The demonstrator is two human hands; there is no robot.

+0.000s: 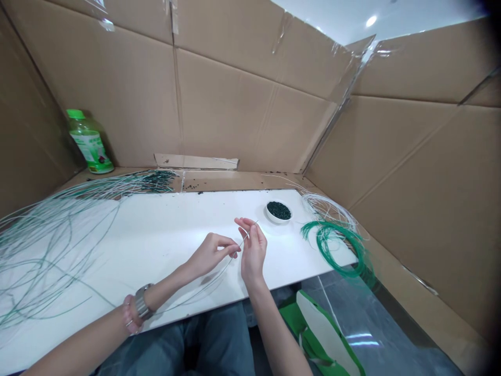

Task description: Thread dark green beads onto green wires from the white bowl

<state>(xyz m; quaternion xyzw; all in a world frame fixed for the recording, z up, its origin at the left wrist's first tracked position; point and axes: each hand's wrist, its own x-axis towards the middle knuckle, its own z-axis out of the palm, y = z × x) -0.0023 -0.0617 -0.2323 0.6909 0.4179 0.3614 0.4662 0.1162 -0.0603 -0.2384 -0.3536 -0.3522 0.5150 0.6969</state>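
Note:
Above the white board (pixel 168 224), my left hand (pixel 219 250) pinches a thin pale strand (pixel 219 275) between thumb and fingertips. The strand trails back toward my left wrist. My right hand (pixel 253 250) is just to the right, its thumb and index finger closed on the upper end of the same strand, with the other fingers partly spread. A white bowl (pixel 278 221) full of small dark green pieces (pixel 278 210) stands behind and right of my right hand. Whether a small piece sits on the strand cannot be made out.
Long green and white strands (pixel 50 235) spread over the left side, dark bits at their far ends. Coils of white strand (pixel 332 206) and green strand (pixel 323 243) lie at the right. A green-capped bottle (pixel 90 143) stands back left. Cardboard walls (pixel 242 104) surround the board.

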